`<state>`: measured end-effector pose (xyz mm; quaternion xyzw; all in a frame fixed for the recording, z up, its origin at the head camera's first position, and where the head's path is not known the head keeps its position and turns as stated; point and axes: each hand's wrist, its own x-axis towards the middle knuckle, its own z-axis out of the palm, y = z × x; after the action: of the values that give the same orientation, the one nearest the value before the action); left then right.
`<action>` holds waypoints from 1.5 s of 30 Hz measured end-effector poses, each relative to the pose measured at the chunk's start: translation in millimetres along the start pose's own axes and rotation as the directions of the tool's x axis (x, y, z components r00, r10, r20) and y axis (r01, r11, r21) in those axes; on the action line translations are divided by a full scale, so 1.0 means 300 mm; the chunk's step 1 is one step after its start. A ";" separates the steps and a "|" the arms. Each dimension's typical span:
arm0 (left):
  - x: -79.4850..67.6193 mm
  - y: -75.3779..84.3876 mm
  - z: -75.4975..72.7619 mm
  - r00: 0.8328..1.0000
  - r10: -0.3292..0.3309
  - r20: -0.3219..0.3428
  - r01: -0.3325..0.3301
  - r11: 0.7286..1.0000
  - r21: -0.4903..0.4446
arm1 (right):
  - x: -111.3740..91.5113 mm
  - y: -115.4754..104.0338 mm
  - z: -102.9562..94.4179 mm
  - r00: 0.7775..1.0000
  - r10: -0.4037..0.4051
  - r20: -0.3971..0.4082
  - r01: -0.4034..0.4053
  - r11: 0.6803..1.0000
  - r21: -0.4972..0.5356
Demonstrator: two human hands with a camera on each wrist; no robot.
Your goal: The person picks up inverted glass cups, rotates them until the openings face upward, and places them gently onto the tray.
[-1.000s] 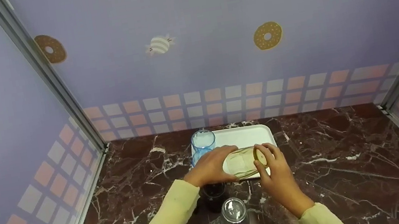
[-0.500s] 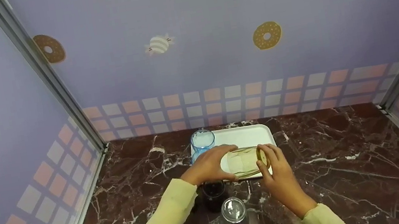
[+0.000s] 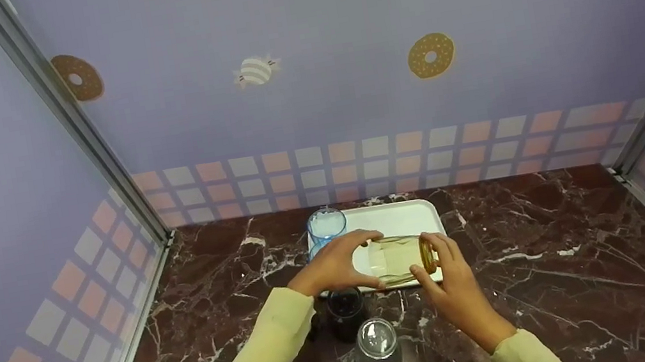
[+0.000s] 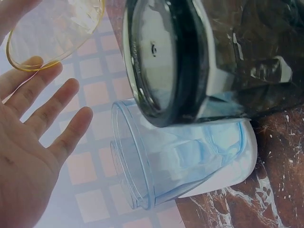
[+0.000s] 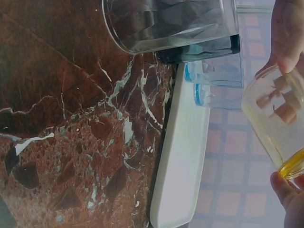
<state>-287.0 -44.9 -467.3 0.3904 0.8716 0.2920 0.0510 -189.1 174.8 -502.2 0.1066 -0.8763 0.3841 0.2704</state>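
Observation:
A yellow-tinted clear drinking glass [image 3: 398, 259] lies sideways between both hands, above the white tray [image 3: 411, 212]. My left hand [image 3: 334, 264] holds its left end, thumb on the near side and fingers on the far side. At the thick amber base on the right, my right hand [image 3: 458, 279] grips with thumb and fingers. In the left wrist view the yellow rim rests against the fingertips [image 4: 52, 70]. Blue glasses stand on the tray's left side, one blue glass [image 3: 327, 224] plain to see and another mostly behind the left hand.
Below the left wrist stands a dark glass [image 3: 347, 314] on the marble counter [image 3: 557, 273]. Nearer to me is an upside-down clear grey glass [image 3: 379, 352]. Purple walls [image 3: 347, 93] with painted sweets enclose the counter at the back and sides.
The yellow glass has shifted slightly right and turned, so its base shows more from the side. My right thumb has slid onto the glass's near side. The standing glasses stay put.

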 end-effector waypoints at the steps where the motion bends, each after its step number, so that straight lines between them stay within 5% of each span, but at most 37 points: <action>1: 0.001 0.001 -0.002 1.000 0.002 -0.002 -0.002 1.000 -0.010 | -0.001 0.002 -0.001 1.000 0.001 0.003 -0.001 1.000 0.000; 14: -0.001 0.004 -0.015 0.999 0.032 -0.011 -0.034 0.982 -0.184 | -0.022 0.024 0.004 0.999 0.034 0.040 -0.037 0.996 0.086; 27: 0.022 0.024 -0.015 0.998 0.061 -0.017 -0.062 0.913 -0.404 | -0.043 0.033 0.020 0.998 0.038 0.045 -0.036 0.998 -0.054; 45: 0.042 0.061 -0.038 0.999 0.041 0.011 -0.037 0.967 -0.253 | -0.049 0.041 0.044 0.993 0.072 0.096 -0.062 0.993 -0.103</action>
<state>-287.2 -31.6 -446.2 0.3999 0.8191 0.3985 0.1015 -186.9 173.3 -525.3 0.0825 -0.9099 0.3427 0.2186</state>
